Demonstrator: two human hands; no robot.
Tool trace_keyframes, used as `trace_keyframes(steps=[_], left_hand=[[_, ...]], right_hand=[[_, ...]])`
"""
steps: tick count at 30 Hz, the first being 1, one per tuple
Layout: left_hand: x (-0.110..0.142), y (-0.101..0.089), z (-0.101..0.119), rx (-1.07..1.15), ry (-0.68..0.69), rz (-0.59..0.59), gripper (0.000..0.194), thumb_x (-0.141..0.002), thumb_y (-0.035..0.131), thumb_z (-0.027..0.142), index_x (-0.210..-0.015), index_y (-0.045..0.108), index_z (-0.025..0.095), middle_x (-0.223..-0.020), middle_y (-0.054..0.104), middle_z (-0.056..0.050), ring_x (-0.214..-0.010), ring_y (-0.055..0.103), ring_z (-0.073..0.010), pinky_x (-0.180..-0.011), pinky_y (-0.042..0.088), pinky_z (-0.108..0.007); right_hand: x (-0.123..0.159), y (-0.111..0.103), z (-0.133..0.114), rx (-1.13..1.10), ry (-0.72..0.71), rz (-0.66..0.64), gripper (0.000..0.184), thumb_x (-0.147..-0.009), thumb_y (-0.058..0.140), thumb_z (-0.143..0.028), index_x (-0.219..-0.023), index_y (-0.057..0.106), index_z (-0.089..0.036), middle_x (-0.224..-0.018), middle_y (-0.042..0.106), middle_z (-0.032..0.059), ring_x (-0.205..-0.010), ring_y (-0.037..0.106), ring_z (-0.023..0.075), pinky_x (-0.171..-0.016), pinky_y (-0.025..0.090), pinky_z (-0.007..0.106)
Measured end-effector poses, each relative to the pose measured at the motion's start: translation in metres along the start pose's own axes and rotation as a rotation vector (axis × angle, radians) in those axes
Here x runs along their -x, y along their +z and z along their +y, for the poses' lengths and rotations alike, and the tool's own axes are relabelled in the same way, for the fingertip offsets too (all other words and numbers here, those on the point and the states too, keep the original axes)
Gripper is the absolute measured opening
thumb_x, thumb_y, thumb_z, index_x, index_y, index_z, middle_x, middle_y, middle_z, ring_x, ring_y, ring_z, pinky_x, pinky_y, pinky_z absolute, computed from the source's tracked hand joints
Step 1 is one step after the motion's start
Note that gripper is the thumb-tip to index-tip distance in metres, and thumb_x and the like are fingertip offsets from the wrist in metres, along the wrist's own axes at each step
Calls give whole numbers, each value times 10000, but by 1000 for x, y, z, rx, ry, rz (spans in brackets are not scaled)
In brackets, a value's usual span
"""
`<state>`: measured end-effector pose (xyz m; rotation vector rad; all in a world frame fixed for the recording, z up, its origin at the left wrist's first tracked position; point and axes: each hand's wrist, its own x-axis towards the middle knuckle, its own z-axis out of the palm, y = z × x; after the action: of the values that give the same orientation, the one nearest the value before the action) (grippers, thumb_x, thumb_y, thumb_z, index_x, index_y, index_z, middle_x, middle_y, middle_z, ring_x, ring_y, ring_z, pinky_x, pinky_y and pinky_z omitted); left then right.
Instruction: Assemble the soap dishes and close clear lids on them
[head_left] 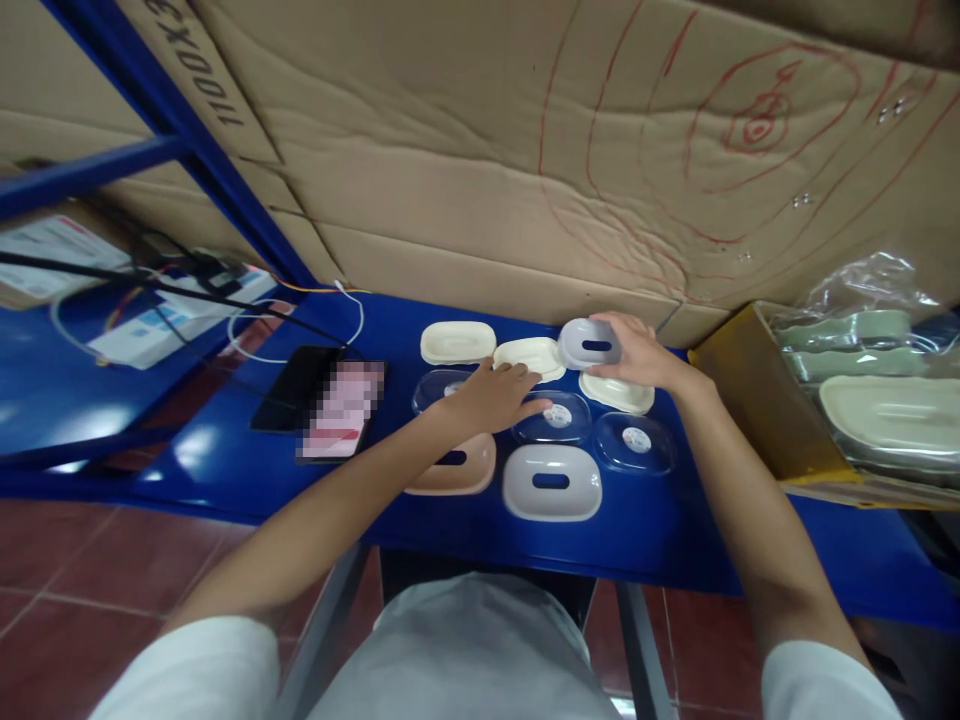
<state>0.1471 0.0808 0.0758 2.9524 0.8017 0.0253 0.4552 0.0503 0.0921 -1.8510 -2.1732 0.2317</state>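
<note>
Between the thumb and fingers of my right hand (630, 350) is a grey oval soap dish (571, 343) with a slot, held above the table's back edge. Just below it lies a cream dish (622, 393), partly covered. My left hand (499, 395) is spread, its fingertips at the near edge of the middle cream dish (529, 355). Its thumb reaches over a clear lid (559, 428) with a round white label. Another clear lid (429, 388) is partly hidden by this hand. A third cream dish (457, 342) sits at the back left.
In the front row are a peach slotted dish (469, 475) and a pale grey slotted dish (551, 500); a clear lid (636, 455) lies right. A phone (341, 415) is at left. A carton (739, 400) of wrapped dishes stands right. Cardboard (450, 150) walls the back.
</note>
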Motion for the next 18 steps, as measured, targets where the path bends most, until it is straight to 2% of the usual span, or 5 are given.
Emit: trace_keyframes(steps=[6, 9, 12, 14, 18], left_hand=[[-12, 2, -9, 44, 15, -4, 490, -1138, 468, 523, -1456, 587, 169, -1510, 643, -177, -1405, 612, -370, -1175, 418, -568], [-5, -4, -3, 18, 14, 32, 488, -1128, 503, 503, -1454, 597, 154, -1567, 589, -208, -1454, 570, -392, -1204, 393, -588], [22, -12, 17, -26, 74, 86, 503, -1131, 487, 506, -1502, 573, 176, -1628, 531, -205, -1500, 525, -394, -1226, 380, -590], [47, -13, 35, -3, 157, 90, 513, -1124, 499, 517, -1540, 544, 220, -1656, 512, -175, -1516, 511, -376, -1233, 383, -587], [93, 0, 64, 74, 235, 128, 566, -1102, 516, 585, -1559, 523, 252, -1678, 492, -158, -1530, 494, -364, -1255, 358, -624]], right_hand=[[46, -10, 4, -92, -9, 45, 893, -821, 821, -622, -1569, 440, -316, -1611, 529, 138, -1483, 503, 428, -1221, 403, 652], [74, -13, -2, -123, 1, 67, 877, -852, 801, -640, -1585, 427, -338, -1625, 519, 126, -1500, 490, 422, -1239, 396, 660], [117, -15, -18, -130, 52, 94, 860, -882, 769, -649, -1611, 407, -370, -1649, 494, 108, -1544, 444, 427, -1274, 363, 677], [158, -16, -33, -123, 123, 89, 899, -875, 782, -633, -1644, 370, -414, -1675, 465, 96, -1574, 405, 438, -1295, 348, 689], [249, -13, -59, -186, 310, 49, 1027, -827, 825, -609, -1683, 264, -524, -1705, 443, 55, -1533, 459, 484, -1244, 407, 770]])
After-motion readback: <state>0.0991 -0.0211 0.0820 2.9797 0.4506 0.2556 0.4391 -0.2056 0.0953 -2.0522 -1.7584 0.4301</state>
